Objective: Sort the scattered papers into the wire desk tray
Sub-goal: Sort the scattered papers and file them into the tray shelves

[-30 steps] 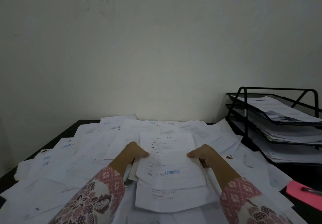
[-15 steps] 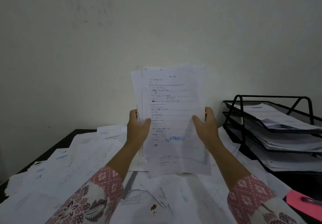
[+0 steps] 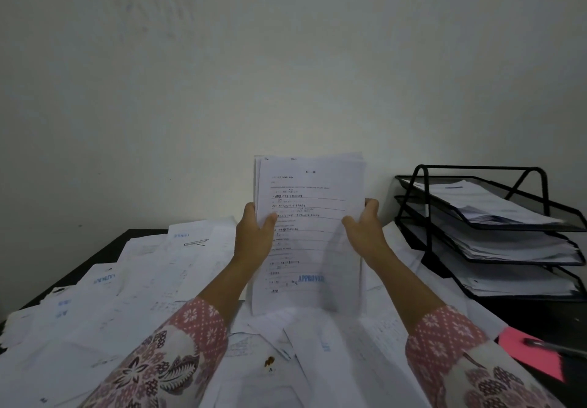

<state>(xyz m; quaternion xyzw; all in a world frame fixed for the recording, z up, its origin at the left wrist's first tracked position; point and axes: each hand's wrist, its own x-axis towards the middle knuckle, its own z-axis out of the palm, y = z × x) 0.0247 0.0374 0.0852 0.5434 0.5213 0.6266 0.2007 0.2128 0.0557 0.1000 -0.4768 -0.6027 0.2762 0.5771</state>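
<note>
Overhead, a plain pale wall [image 3: 286, 58] fills most of the view, bare but for faint smudges, and meets a dark worktop [image 3: 120, 245] whose black edge shows at the left and back. Loose white papers [image 3: 143, 280] cover nearly all of that surface, overlapping at many angles, some with blue stamped words too blurred to read.

Above the spread, a stack of sheets [image 3: 309, 233] is held upright, its lower edge down against the scattered pages. The front page carries lines of print and a blue "APPROVED" stamp near the bottom. The left hand [image 3: 254, 239] grips the stack's left edge, thumb on the front and fingers curled behind. The right hand [image 3: 365, 233] grips the right edge the same way. Both wrists emerge from pink patterned sleeves [image 3: 203, 322].

At the right, against the wall, stands a black wire desk tray [image 3: 425, 217] with three tiers, each already holding paper. Nearer, at the right edge, a pink note [image 3: 524, 347] lies on the worktop with a pen [image 3: 552, 347] resting across it.
</note>
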